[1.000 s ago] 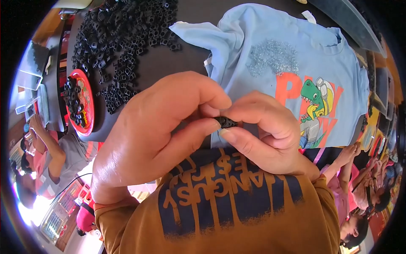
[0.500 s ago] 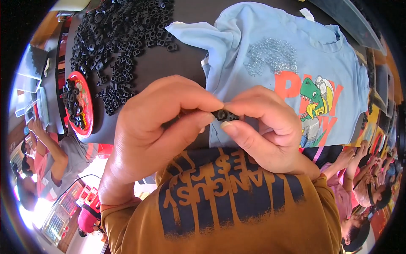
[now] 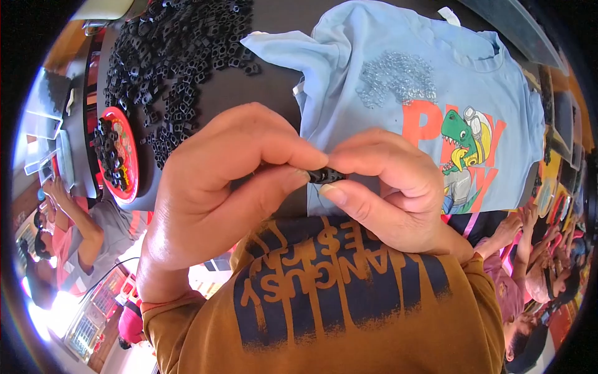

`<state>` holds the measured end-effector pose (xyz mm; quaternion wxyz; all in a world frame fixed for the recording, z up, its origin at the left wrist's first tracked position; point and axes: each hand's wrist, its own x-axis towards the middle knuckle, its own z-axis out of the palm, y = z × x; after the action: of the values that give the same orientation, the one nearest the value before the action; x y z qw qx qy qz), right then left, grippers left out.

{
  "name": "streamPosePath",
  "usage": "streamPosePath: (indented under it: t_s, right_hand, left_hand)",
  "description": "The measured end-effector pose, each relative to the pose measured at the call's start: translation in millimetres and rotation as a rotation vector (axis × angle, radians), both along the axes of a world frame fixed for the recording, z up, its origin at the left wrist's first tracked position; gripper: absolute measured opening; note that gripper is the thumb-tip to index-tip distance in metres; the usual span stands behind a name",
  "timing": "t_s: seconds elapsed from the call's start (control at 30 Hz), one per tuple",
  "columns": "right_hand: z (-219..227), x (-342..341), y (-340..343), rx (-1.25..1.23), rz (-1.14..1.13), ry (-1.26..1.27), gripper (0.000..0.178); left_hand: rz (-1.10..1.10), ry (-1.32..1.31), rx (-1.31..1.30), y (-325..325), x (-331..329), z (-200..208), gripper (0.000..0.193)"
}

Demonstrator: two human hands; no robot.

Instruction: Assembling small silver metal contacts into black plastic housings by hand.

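Note:
Between my two hands, close above the table's near edge, is a small black plastic part. The thumb and forefinger of my left hand pinch its left end. My right hand grips the other end in the same way, thumb below and forefinger above. Fingertips cover much of the part, so its full shape is hidden. Beyond my right hand a light blue T-shirt with a dinosaur print lies spread out. On it rests a heap of small shiny metal pieces, perhaps springs.
A large pile of black plastic parts covers the table's far left. Left of it sits a red plate holding more black pieces. Clear plastic bins stand at the far right. Other people sit at both sides.
My left hand has shifted slightly left and its grip on the small black part has altered a little. The part has turned slightly between my fingertips.

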<state>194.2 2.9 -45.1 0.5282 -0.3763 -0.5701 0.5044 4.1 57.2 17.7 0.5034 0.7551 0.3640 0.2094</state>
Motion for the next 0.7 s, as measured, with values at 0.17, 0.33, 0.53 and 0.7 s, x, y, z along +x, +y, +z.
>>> streamPosePath:
  t_s: [0.17,0.33,0.53,0.7]
  right_hand:
    - [0,1,-1,-0.007,0.018,-0.013,0.016]
    - [-2,0,-2,-0.009,0.004,-0.024,0.014]
    - [-2,-2,-4,-0.08,-0.038,0.046,0.012]
    - [-5,-4,-6,-0.211,-0.031,0.205,0.01]
  left_hand:
    - [0.014,0.003,-0.027,-2,3,-3,0.016]
    - [-0.066,0.087,0.228,-10,5,-10,0.018]
    - [0.018,0.16,0.144,-9,10,-4,0.017]
    - [0.094,0.111,0.217,-15,10,-12,0.02]
